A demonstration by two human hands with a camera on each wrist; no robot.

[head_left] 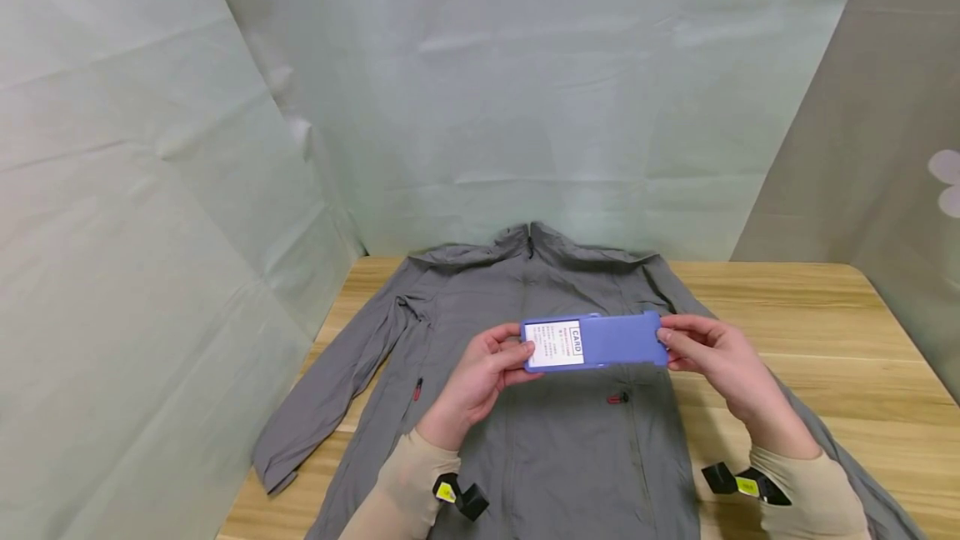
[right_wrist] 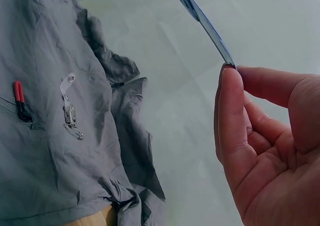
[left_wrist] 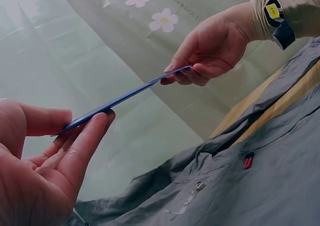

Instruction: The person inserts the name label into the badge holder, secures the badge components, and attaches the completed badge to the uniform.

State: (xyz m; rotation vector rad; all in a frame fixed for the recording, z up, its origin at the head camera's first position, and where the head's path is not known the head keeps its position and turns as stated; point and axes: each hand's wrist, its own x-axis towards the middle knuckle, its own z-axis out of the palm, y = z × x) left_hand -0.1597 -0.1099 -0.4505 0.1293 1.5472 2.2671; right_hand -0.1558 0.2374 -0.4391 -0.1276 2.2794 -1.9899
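A blue sliding card holder is stretched out lengthwise between both hands, above a grey zip jacket. Its left part shows a white paper insert printed "CARD"; the right part is plain blue. My left hand pinches the left end, thumb on the front face. At the other end, my right hand pinches the edge between thumb and fingers. The left wrist view catches the holder edge-on, slightly bent. On the jacket lies a metal badge clip with a clear strap, hidden behind the holder in the head view.
The jacket is spread face up on a wooden table, sleeves out to both sides. Red zip pulls mark its pockets. Pale fabric sheets hang behind and at the left. Each wrist wears a black strap device.
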